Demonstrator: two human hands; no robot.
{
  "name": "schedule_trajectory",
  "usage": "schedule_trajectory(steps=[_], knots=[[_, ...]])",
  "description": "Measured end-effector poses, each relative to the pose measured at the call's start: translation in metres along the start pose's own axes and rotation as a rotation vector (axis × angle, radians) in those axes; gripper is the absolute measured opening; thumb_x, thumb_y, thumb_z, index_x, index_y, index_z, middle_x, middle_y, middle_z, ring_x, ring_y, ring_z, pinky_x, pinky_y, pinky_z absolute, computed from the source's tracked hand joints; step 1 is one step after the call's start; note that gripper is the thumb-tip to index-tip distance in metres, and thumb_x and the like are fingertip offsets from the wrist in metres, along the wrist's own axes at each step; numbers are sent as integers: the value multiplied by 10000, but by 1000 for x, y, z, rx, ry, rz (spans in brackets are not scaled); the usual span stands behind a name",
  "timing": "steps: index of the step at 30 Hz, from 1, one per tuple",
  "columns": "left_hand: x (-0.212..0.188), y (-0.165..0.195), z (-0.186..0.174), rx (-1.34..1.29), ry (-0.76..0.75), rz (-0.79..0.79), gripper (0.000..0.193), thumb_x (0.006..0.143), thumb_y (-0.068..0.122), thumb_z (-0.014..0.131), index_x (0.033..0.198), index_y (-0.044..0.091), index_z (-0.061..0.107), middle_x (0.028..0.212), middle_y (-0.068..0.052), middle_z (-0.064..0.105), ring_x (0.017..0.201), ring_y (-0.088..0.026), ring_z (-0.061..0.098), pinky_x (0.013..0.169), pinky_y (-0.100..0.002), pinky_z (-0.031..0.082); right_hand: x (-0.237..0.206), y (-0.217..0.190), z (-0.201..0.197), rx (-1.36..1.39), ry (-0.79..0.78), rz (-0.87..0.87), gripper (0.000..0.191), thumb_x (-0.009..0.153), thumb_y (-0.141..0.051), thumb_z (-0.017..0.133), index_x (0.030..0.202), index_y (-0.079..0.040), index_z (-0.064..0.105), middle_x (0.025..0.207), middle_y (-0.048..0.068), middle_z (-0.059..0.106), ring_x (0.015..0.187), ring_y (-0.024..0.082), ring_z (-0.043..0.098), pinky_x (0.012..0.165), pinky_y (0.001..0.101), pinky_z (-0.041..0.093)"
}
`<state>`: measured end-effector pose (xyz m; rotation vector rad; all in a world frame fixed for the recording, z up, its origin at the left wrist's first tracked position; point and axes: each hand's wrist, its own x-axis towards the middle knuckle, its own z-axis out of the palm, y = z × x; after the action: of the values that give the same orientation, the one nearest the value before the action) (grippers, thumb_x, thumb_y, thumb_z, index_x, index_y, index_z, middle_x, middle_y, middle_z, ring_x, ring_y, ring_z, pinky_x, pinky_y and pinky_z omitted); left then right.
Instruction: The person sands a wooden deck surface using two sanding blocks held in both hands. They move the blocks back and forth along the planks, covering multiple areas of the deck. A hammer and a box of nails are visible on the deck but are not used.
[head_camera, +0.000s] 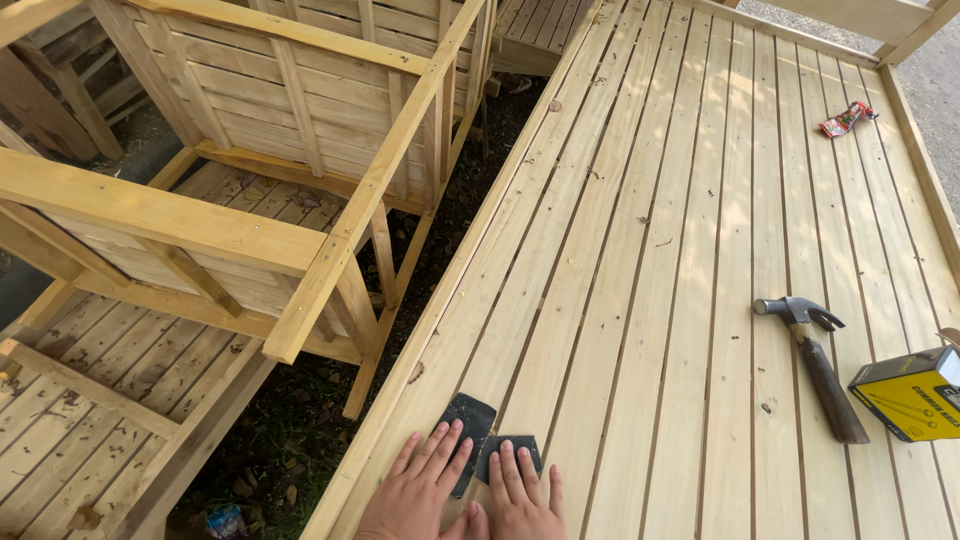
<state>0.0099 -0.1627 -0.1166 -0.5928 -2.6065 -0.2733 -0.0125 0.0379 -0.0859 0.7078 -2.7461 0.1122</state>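
Note:
My left hand (420, 490) lies flat, fingers spread, on a dark sheet of sandpaper (468, 418) that rests on the pale wooden deck (640, 250). My right hand (523, 497) lies beside it, fingers pressed on a second dark piece of sandpaper (494, 449). Both hands sit at the bottom edge of the view, near the deck's left border board. The palms press down; neither hand grips anything.
A claw hammer (815, 360) with a dark handle lies on the deck to the right, next to a yellow box (912, 394). A red wrapper (845, 119) lies far back. Left of the deck is a dirt gap (300, 420) and slatted wooden frames (250, 130).

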Motion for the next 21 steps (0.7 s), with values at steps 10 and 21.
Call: schedule_trajectory(steps=[10, 21], knots=[[26, 11, -60, -294, -765, -271, 884, 975, 600, 390, 1590, 33, 104, 1694, -185, 29, 1554, -290, 1, 1215, -502, -42, 144, 68, -20, 71, -380, 352, 570, 1012, -433, 355, 1514, -171, 417, 1622, -10, 329, 1498, 182, 281, 1229, 574, 61], [15, 14, -46, -197, -429, -231, 678, 960, 367, 391, 1523, 7, 281, 1616, -214, 186, 1504, -308, 138, 1197, -497, 23, -62, -13, 14, 13, 149, -144, 548, 981, -566, 483, 1382, -196, 537, 1499, 16, 451, 1379, 186, 388, 1148, 684, 107]])
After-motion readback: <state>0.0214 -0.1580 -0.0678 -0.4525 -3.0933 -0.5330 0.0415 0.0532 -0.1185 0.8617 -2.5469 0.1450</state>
